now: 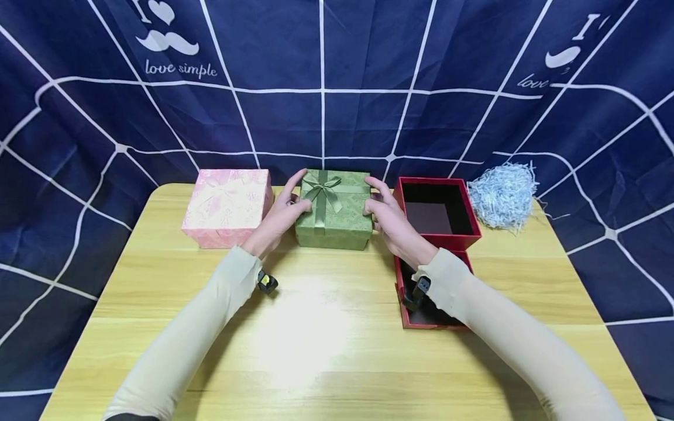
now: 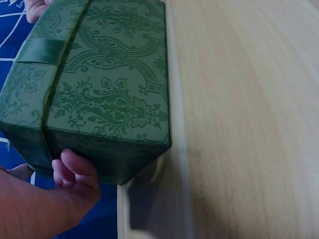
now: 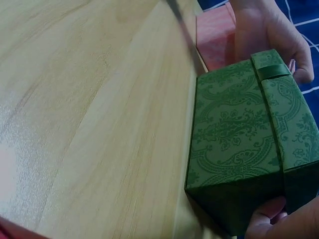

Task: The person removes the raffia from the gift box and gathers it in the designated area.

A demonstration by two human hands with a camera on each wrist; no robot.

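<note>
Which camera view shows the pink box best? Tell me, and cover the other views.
The head view: the pink box shows its top and front almost whole. The right wrist view shows only part of it, behind the left hand; the left wrist view shows none.

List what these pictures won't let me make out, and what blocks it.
Inside of the green box: box is closed, all views.
Inside of the pink box: closed top, head view.
Right part of the lower red container: behind the right sleeve, head view.
Part of the right-hand lettering on the blue cloth: lost in a fold, head view.
</note>
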